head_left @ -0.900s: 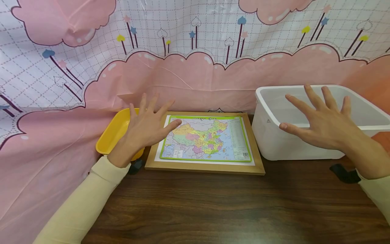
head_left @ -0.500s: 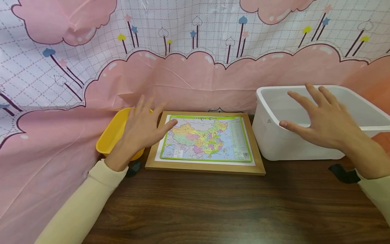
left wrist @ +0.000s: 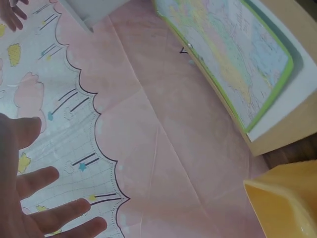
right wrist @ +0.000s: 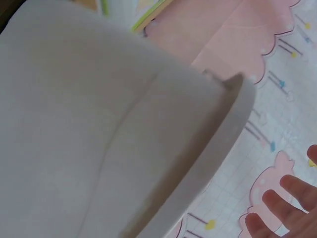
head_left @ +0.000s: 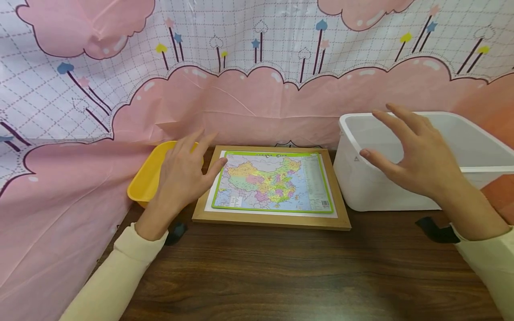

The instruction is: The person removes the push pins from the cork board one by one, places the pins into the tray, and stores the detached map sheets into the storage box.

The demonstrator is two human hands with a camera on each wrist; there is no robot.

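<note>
My left hand [head_left: 180, 176] hangs in the air with thumb and fingers spread, seen against the yellow bin [head_left: 146, 178] near the back left corner of the table [head_left: 265, 276]. My right hand [head_left: 425, 160], also spread wide with its fingers slightly bent, is raised before the white tub [head_left: 373, 194], which stands toward the right of the table's back edge. Between bin and tub, near that edge, the green-bordered map [head_left: 267, 183] lies on a white sheet [head_left: 273, 212] inside a wooden frame [head_left: 273, 219]. Pink cloth [head_left: 257, 102] rises behind.
</note>
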